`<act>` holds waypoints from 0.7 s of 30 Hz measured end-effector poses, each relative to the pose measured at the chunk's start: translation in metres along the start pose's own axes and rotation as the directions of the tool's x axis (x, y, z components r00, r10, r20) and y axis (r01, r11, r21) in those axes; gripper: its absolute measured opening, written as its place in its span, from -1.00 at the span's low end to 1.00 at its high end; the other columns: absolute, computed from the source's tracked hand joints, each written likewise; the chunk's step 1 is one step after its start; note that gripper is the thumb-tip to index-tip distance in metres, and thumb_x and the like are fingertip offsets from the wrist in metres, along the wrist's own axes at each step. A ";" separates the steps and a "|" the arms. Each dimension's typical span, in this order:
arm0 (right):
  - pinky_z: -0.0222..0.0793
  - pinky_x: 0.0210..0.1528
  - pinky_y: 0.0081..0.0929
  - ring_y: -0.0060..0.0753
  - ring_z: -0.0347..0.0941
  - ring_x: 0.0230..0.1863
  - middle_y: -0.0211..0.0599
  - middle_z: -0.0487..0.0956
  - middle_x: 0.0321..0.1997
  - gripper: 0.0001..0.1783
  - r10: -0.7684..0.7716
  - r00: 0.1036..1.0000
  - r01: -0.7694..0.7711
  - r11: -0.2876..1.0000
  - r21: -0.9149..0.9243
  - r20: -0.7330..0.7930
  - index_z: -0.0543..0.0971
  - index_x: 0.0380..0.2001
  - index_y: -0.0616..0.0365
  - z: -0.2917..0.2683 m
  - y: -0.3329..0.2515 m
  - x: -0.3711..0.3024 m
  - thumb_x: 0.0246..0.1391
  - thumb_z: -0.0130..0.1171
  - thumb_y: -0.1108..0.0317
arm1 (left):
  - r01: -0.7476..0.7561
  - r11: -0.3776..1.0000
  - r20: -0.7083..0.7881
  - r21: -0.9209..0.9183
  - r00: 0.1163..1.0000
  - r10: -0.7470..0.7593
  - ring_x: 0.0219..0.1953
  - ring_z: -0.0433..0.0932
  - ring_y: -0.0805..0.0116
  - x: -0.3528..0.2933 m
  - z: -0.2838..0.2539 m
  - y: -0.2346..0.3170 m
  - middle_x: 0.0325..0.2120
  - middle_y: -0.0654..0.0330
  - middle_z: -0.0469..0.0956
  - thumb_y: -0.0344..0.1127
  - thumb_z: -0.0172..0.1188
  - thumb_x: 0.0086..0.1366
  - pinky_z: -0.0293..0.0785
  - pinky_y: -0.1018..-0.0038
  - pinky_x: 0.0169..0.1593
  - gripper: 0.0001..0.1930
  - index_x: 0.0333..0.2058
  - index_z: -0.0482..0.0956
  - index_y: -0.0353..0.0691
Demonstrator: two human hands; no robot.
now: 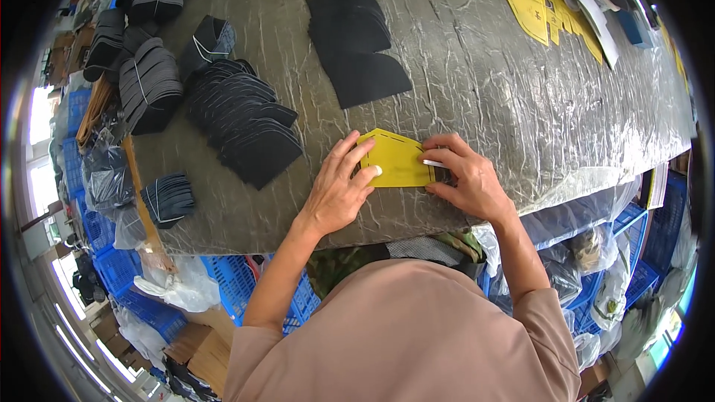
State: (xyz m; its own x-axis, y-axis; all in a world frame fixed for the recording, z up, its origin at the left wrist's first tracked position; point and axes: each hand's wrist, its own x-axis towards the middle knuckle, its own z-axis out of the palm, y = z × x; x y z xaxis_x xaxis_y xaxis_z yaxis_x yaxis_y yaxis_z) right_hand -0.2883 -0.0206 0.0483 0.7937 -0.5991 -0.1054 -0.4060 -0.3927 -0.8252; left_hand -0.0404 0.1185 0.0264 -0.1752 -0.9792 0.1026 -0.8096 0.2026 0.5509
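Note:
A yellow pattern template with slots along its edges lies near the table's front edge. Dark material peeks out from under its right end. My left hand grips the template's left end, thumb and fingertips pressed onto it. A small white spot shows at that thumb; what it is I cannot make out. Between the closed fingers of my right hand is a slim white marking stick, its tip at the template's right edge. Beyond the template lie overlapping black cut pieces.
Fanned black pieces spread to the left, beside tied bundles and a small tied stack. More yellow templates sit at the far right. Blue crates and plastic bags stand below the table's front edge.

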 end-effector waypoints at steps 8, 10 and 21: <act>0.59 -0.03 -0.23 -0.13 0.60 -0.01 -0.34 0.52 0.16 -0.46 -0.028 1.000 0.028 1.000 -0.013 0.003 0.59 0.00 0.06 0.001 0.002 -0.001 -0.14 0.44 0.45 | -0.019 1.000 -0.025 -0.003 1.000 0.018 0.44 0.11 -0.16 -0.003 0.004 -0.002 0.33 0.03 0.26 -0.46 0.41 0.06 0.20 -0.06 0.41 -0.52 -0.02 0.47 -0.13; 0.59 -0.03 -0.23 -0.13 0.60 -0.02 -0.34 0.51 0.17 -0.46 -0.029 1.000 0.029 0.999 -0.017 0.002 0.59 0.01 0.06 0.001 0.002 -0.001 -0.13 0.44 0.45 | -0.021 1.000 -0.025 -0.001 0.999 0.021 0.44 0.11 -0.16 -0.003 0.005 -0.003 0.33 0.03 0.27 -0.46 0.41 0.06 0.21 -0.06 0.41 -0.52 -0.02 0.47 -0.13; 0.59 -0.01 -0.20 -0.08 0.60 0.00 -0.32 0.48 0.20 -0.46 -0.043 0.998 0.046 0.994 -0.099 0.035 0.59 0.03 0.04 0.000 -0.003 0.000 -0.11 0.44 0.45 | -0.011 0.971 -0.016 0.240 1.000 0.016 0.37 0.25 -0.11 -0.002 0.004 0.016 0.26 0.03 0.37 -0.44 0.29 0.14 0.23 -0.02 0.38 -0.63 -0.05 0.49 -0.20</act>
State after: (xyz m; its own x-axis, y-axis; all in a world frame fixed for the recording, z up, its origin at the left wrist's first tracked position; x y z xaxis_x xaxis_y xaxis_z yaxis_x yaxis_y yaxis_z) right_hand -0.2871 -0.0200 0.0508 0.8260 -0.5566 -0.0893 -0.4116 -0.4872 -0.7702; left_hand -0.0552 0.1240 0.0311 -0.1788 -0.9759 0.1248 -0.9182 0.2111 0.3353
